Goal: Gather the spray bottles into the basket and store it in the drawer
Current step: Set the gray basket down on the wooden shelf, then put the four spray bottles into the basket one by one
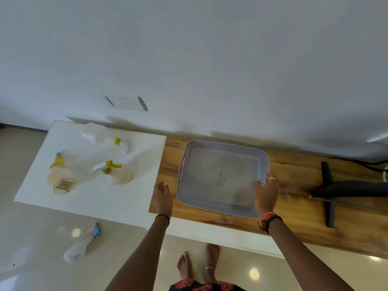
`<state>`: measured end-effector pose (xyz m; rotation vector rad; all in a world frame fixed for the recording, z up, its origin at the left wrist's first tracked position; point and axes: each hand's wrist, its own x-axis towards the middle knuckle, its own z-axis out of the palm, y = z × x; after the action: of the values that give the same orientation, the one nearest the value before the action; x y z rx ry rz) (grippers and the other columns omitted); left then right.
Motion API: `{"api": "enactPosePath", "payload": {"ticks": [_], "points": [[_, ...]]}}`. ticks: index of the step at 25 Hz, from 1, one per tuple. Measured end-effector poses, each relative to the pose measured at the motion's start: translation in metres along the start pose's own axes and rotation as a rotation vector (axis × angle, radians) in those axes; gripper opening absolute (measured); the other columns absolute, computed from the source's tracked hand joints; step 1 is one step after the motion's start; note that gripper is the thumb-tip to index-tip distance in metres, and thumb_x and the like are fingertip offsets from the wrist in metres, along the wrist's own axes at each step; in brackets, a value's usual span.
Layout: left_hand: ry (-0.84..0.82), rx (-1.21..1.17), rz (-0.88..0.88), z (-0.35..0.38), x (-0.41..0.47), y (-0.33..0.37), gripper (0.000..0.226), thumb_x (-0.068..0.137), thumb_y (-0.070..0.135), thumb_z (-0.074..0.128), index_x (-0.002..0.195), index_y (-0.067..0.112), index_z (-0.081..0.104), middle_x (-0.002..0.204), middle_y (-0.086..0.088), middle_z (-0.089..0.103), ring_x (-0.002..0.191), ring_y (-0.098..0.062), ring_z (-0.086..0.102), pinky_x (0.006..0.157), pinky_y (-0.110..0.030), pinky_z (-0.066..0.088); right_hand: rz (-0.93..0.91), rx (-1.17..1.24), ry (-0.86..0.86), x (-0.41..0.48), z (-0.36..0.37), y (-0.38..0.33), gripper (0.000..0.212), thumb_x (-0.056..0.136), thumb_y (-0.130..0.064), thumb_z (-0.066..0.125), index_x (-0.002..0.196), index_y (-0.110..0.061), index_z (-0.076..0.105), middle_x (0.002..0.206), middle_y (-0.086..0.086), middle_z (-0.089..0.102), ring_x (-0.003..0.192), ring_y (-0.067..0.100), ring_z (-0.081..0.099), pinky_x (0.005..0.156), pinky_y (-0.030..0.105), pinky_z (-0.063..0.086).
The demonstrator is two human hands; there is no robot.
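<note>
A pale grey perforated basket [184, 164] lies on the wooden top [294, 185] with nothing in it but a small scrap. My right hand [266, 194] grips its right rim near the front corner. My left hand [162, 196] hovers just left of the basket, fingers loosely curled, holding nothing. On the white table [130, 198] stand two clear spray bottles with yellow triggers [63, 177] [117, 172], and a third bottle [100, 136] lies on its side at the back. A fourth bottle with a blue and pink trigger [80, 246] lies on the floor.
A black monitor stand [329, 192] with a cable sits on the wooden top to the right. A white wall rises behind both surfaces. My bare feet [197, 263] stand on the glossy tiled floor below the front edge.
</note>
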<state>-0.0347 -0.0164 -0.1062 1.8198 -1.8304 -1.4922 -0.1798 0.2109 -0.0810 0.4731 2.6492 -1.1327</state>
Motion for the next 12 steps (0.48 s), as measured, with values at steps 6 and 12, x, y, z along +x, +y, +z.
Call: {"api": "enactPosePath", "payload": {"ticks": [6,12], "points": [[0.106,-0.113,-0.106,-0.045,-0.004,-0.026,0.031,0.098,0.023,0.045,0.123,0.008,0.053,0.125,-0.015,0.061,0.110,-0.027,0.058,0.090,-0.032,0.042,-0.269,0.049,-0.177,-0.047,0.044,-0.047,0.040,0.090,0.003,0.049,0.129,0.001,0.053,0.129,0.019,0.056,0.124,0.030,0.052,0.109,0.038,0.041],[0.171,-0.114,-0.199,-0.103,0.030,-0.050,0.033,0.097,0.025,0.047,0.124,0.006,0.052,0.125,-0.016,0.060,0.114,-0.032,0.057,0.099,-0.040,0.044,-0.293,0.056,-0.437,-0.108,0.114,-0.072,0.029,0.095,-0.011,0.051,0.123,-0.004,0.056,0.115,0.014,0.065,0.111,0.026,0.061,0.093,0.031,0.048]]}}
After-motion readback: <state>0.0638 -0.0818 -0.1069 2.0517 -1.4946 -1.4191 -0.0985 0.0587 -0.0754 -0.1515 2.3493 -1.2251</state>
